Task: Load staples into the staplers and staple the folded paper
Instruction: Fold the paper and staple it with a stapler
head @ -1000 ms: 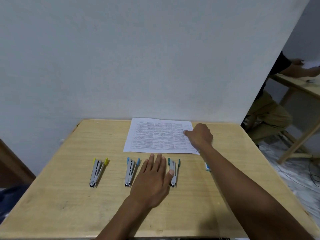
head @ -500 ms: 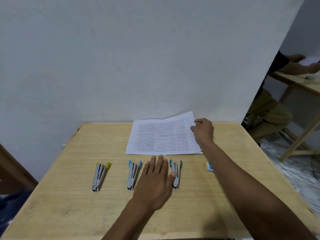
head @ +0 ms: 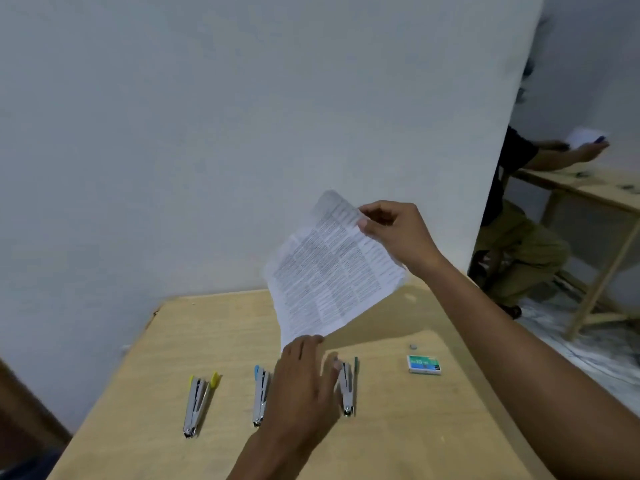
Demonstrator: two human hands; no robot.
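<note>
- The right hand [head: 398, 237] pinches the printed paper [head: 332, 268] by its upper corner, thumb and fingers clamped on the sheet, and holds it in the air above the far edge of the table [head: 398, 427].
- The paper hangs tilted, its long axis running from that raised corner down and toward the person; it looks unfolded, or at most lightly creased.
- The left hand [head: 304, 386] has its fingers spread and clamped on nothing — its fingertips are at the paper's lowest corner, though whether they touch it I cannot tell.
- Below the paper, three staplers lie in a row on the table: the yellow-tipped stapler [head: 198, 403] farthest left, the blue-tipped stapler [head: 260, 396] beside the left hand, the green-tipped stapler [head: 348, 388] just by its thumb.
- The staple box [head: 424, 364] lies below and to the right of the paper, with a small grey thing beyond it.
- The coming fold turns on that low corner — the left hand is the nearer one to take it.
</note>
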